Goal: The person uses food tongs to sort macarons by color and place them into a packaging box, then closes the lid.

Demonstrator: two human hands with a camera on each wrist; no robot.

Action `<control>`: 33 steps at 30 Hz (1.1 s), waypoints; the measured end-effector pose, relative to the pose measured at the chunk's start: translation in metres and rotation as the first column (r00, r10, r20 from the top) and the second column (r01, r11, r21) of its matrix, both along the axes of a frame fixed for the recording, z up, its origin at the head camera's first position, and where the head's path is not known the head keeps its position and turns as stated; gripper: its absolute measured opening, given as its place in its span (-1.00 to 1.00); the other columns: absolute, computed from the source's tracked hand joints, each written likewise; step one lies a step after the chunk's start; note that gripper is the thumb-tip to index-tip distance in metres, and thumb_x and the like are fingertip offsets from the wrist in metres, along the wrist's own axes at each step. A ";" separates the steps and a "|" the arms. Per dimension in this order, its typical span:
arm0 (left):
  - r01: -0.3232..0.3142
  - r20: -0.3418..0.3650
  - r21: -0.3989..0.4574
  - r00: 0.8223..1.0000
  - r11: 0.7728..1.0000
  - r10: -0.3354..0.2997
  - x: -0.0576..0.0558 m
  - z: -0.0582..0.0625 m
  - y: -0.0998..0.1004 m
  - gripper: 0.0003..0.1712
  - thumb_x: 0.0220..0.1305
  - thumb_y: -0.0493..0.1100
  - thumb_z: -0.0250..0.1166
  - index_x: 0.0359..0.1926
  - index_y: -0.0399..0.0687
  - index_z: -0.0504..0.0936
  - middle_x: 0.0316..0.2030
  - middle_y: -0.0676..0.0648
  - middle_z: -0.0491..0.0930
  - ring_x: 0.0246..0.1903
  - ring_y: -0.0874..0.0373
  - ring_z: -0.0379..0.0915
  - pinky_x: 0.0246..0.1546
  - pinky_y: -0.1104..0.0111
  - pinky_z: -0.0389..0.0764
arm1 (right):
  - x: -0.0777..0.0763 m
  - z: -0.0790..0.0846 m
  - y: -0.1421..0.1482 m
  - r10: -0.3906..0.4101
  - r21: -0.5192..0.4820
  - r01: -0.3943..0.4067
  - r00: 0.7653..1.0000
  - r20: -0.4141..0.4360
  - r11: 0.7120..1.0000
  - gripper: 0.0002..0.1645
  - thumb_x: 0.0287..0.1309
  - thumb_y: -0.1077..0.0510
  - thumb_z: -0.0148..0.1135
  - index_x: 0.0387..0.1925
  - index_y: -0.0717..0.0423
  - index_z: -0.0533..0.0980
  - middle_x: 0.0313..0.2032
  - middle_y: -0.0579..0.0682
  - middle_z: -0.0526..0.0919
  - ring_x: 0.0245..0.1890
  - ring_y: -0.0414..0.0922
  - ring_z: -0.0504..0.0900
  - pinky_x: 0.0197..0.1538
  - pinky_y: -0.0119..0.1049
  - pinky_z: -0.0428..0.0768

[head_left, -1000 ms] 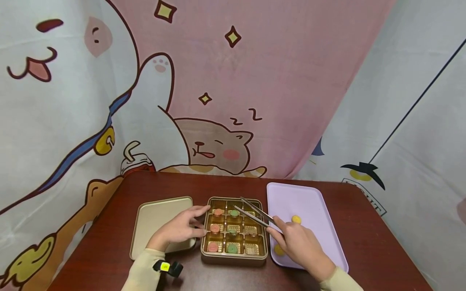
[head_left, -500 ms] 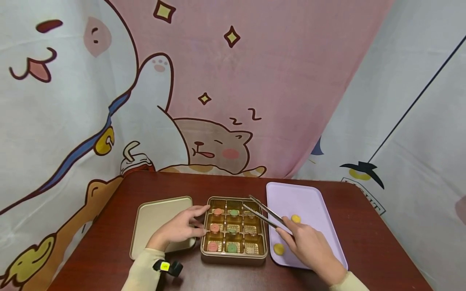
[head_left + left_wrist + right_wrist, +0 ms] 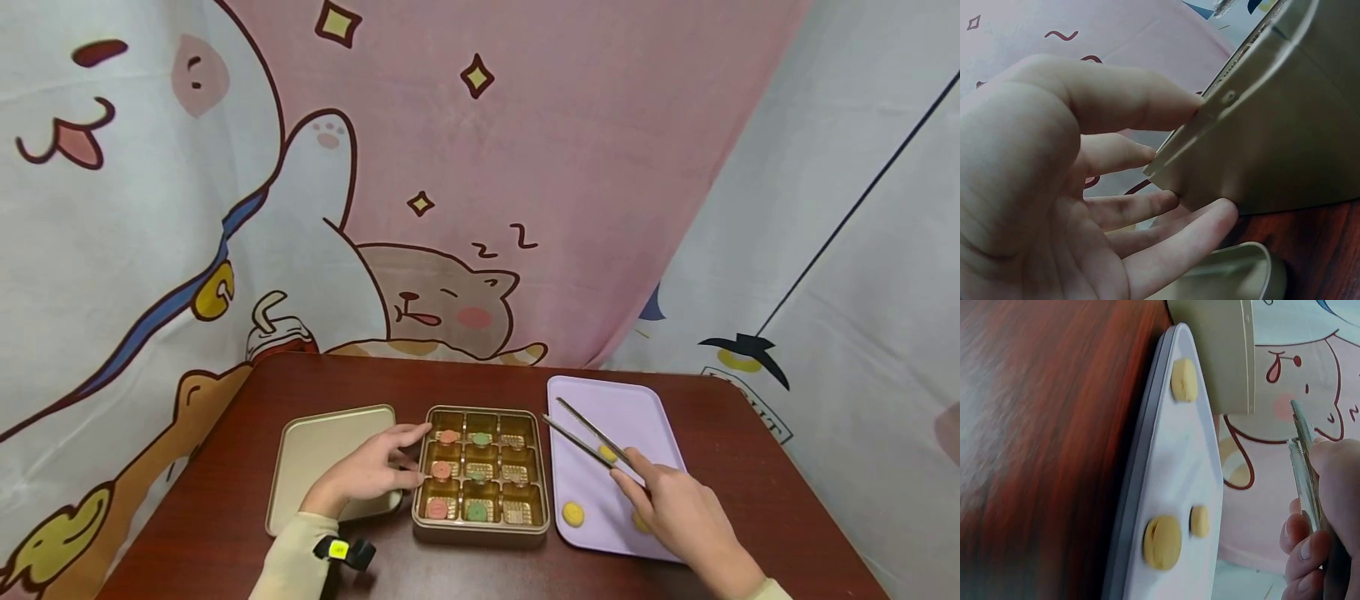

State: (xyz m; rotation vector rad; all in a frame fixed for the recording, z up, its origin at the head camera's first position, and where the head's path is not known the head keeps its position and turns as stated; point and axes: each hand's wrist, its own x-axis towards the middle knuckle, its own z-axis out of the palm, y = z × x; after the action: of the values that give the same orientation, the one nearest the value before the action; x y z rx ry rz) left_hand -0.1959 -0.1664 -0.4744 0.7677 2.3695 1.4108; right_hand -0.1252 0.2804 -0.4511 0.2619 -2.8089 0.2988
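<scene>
My right hand (image 3: 682, 508) grips a pair of metal tongs (image 3: 592, 437), held above a lavender tray (image 3: 622, 400). The tong arms stand apart at the tips with nothing between them. Three yellow macarons (image 3: 1162, 542) lie on the tray; in the head view one is partly behind my right hand and another behind the tongs. Left of the tray is a gold tin (image 3: 480, 528) with a divided insert. Pink macarons (image 3: 438, 508) sit in its left column and green macarons (image 3: 477, 510) in its middle column. My left hand (image 3: 367, 471) touches the tin's left side with extended fingers.
A shallow gold lid (image 3: 326, 450) lies left of the tin, partly under my left hand and forearm. All of it stands on a dark red-brown table (image 3: 465, 383). A printed cloth (image 3: 600, 167) hangs behind the far edge.
My right hand has moved right with the tongs, from over the tin's right column to over the tray. My left hand has stayed against the tin.
</scene>
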 end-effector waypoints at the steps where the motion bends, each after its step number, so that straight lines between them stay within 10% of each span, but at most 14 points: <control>1: 0.000 -0.003 -0.005 1.000 1.000 0.000 0.000 0.000 0.000 -0.03 0.34 -0.23 0.43 0.62 -0.30 0.14 0.52 -0.49 0.12 0.06 -0.18 0.67 -0.08 0.34 0.72 | 0.001 0.000 0.003 -0.010 0.000 0.010 1.000 0.018 1.000 -0.63 0.45 -0.22 0.26 0.02 -0.07 0.60 -0.59 -0.21 0.50 -0.60 -0.20 0.37 -0.63 -0.20 0.34; 22: -0.014 0.000 -0.040 1.000 0.999 0.014 0.001 0.000 0.001 -0.03 0.35 -0.20 0.44 0.62 -0.30 0.14 0.54 -0.47 0.12 0.07 -0.14 0.66 -0.05 0.28 0.72 | 0.009 -0.016 0.052 -0.165 0.050 0.157 0.953 0.254 0.986 -0.20 0.41 -0.30 0.27 0.27 0.32 0.58 -0.06 0.35 0.76 -0.28 0.05 0.74 -0.48 0.05 0.64; 33: -0.021 0.006 -0.025 1.000 0.999 0.021 0.003 0.002 0.001 -0.03 0.33 -0.22 0.44 0.62 -0.31 0.14 0.53 -0.47 0.13 0.05 -0.15 0.67 -0.07 0.25 0.72 | 0.011 -0.028 0.068 -0.182 0.088 0.162 0.930 0.318 0.983 -0.06 0.38 -0.45 0.17 0.21 0.37 0.59 -0.11 0.35 0.76 -0.38 -0.03 0.68 -0.50 0.02 0.65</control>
State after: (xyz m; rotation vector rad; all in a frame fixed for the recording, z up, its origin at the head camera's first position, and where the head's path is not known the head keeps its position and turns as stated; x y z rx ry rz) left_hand -0.1932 -0.1657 -0.4725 0.7330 2.3928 1.3868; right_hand -0.1140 0.3480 -0.4787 -0.0277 -3.1443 0.2356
